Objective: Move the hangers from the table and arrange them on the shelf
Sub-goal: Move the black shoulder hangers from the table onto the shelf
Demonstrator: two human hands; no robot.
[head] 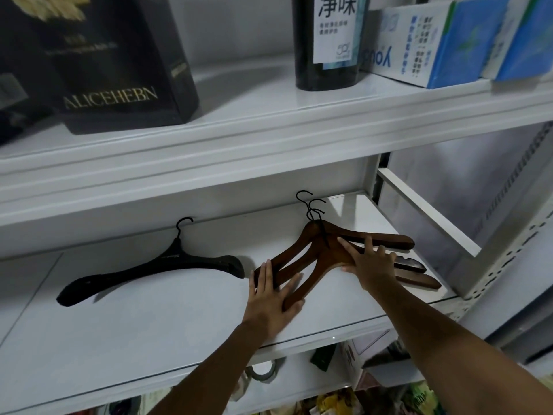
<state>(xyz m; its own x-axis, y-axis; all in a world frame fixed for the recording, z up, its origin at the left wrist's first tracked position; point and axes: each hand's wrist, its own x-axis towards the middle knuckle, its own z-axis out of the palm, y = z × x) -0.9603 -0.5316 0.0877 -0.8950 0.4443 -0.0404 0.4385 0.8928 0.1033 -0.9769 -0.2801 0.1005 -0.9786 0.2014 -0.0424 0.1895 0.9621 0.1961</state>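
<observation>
Head view looks down on a white shelf (167, 319), on whose middle board lies the stack of brown wooden hangers (317, 250), the landmark for all else. Above and to the left of that stack, on the upper board, stands a large black box (113, 70) with gold lettering. Directly above the stack stands a dark bottle (329, 40) with a white label, and above and to the right lean blue and white cartons (434, 46). Left of the stack, on the same board and just apart from it, lies a black hanger (155, 269), flat, its hook toward the back wall.

The brown hangers (three hooks (311, 205) show at the far end) lie fanned, overlapping at the neck. The left hand (272, 301) rests on the stack's left arm ends, palm down, fingers straight and spread wide. The right hand (371, 265) rests on the stack's right arms, its fingers likewise straight and spread, curled around nothing.
</observation>
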